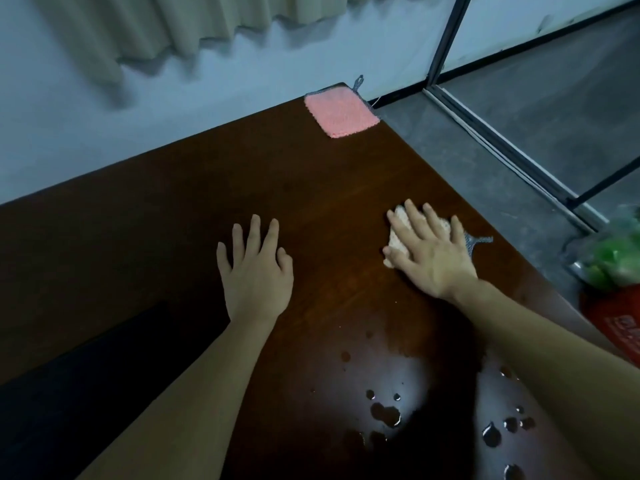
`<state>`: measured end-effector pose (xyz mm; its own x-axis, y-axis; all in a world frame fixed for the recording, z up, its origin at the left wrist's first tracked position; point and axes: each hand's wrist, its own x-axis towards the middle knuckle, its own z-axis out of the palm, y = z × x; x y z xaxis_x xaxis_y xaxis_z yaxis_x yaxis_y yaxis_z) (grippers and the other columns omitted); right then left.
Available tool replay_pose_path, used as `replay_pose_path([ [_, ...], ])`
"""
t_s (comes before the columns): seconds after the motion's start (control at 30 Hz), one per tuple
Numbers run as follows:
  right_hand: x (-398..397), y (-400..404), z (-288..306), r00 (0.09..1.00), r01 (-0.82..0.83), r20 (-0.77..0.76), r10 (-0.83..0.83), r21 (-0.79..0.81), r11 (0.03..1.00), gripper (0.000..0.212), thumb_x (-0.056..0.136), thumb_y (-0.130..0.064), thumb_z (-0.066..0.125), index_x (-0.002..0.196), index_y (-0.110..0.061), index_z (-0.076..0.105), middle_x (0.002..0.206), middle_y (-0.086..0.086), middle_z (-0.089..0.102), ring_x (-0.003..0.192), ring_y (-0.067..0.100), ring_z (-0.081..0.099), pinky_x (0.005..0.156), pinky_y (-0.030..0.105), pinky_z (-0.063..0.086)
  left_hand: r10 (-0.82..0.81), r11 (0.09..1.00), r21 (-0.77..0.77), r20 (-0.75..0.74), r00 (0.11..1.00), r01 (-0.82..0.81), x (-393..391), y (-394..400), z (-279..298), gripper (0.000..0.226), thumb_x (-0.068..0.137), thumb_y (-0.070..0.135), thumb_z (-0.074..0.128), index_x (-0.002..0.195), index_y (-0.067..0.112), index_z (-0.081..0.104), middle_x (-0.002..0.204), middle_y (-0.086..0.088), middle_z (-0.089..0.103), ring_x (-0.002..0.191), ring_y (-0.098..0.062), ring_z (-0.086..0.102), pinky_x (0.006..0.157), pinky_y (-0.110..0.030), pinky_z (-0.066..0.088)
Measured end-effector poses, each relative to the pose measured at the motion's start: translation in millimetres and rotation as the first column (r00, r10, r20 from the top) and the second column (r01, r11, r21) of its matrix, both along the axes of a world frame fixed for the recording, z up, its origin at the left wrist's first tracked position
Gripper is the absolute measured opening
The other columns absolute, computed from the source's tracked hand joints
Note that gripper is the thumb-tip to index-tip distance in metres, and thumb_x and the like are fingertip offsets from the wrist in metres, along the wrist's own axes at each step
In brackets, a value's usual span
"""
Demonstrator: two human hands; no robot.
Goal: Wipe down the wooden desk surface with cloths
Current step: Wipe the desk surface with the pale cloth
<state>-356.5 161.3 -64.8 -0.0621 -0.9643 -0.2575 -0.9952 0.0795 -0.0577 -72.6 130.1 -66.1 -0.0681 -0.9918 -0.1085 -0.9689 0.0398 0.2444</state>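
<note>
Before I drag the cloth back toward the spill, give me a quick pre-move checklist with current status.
1. Right hand flat on the light cloth: ok.
2. Cloth bunched under the palm, not spread: not ok.
3. Water droplets on the near desk, unwiped: not ok.
4. Left hand open on bare wood, clear of the path: ok.
5. Spare pink cloth at the far corner: ok.
6. How wet the light cloth is: cannot tell.
</note>
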Motion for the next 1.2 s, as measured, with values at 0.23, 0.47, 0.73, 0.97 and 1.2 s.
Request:
replay_pose_path([
  [0.23, 0, -7, -1, 1.000, -0.004, -0.002, 0.004, -0.013, 1.000, 0.077, 0.087, -0.075, -0.005, 0.158, -0.045, -0.010, 0.168, -0.008, -0.018, 0.155, 0.020, -0.017, 0.122, 0.059, -0.008, -0.002, 1.000, -0.020, 0.017, 1.000, 0.002, -1, -1, -1, 0.055, 0.107, 0.040, 0.023, 0.161, 0.036, 0.013, 0.170, 0.002, 0.007, 0.157, -0.026, 0.000, 0.125, -0.055, 0.004],
  [0.47, -15, -18, -1, 0.991, -0.132, -0.010, 0.132, -0.014, 0.991, 0.074, 0.088, -0.077, -0.005, 0.156, -0.048, -0.011, 0.168, -0.010, -0.018, 0.155, 0.017, -0.018, 0.123, 0.055, -0.009, 0.021, 1.000, 0.001, 0.031, 0.999, -0.021, -3, -2, -1, 0.056, 0.107, 0.042, 0.023, 0.161, 0.038, 0.010, 0.170, 0.004, 0.003, 0.156, -0.023, -0.003, 0.126, -0.053, 0.002],
  [0.73, -26, -27, -3, 0.983, -0.181, -0.013, 0.181, -0.039, 0.983, 0.074, 0.090, -0.077, -0.002, 0.157, -0.048, -0.008, 0.169, -0.010, -0.015, 0.155, 0.017, -0.016, 0.124, 0.055, -0.008, 0.027, 1.000, 0.006, 0.018, 0.999, -0.027, -3, -2, -1, 0.056, 0.106, 0.042, 0.026, 0.160, 0.038, 0.011, 0.170, 0.005, 0.001, 0.156, -0.021, -0.003, 0.126, -0.052, 0.003],
  [0.97, -23, -25, 0, 0.987, -0.157, -0.015, 0.157, -0.017, 0.987, 0.072, 0.093, -0.076, 0.000, 0.157, -0.047, -0.010, 0.168, -0.009, -0.018, 0.155, 0.018, -0.018, 0.123, 0.056, -0.010, 0.016, 1.000, -0.023, 0.018, 1.000, -0.015, -2, -1, -1, 0.056, 0.107, 0.041, 0.026, 0.161, 0.036, 0.015, 0.170, 0.004, 0.005, 0.157, -0.023, 0.000, 0.126, -0.052, 0.003],
  [1.2, -6, -4, -1, 0.994, -0.104, -0.028, 0.104, -0.018, 0.994, 0.077, 0.085, -0.076, -0.008, 0.156, -0.048, -0.013, 0.168, -0.010, -0.019, 0.154, 0.018, -0.019, 0.123, 0.057, -0.009, -0.003, 1.000, 0.003, 0.003, 1.000, 0.003, 1, 0, 1, 0.055, 0.107, 0.043, 0.022, 0.160, 0.038, 0.011, 0.170, 0.005, 0.003, 0.156, -0.023, -0.002, 0.126, -0.052, 0.001],
])
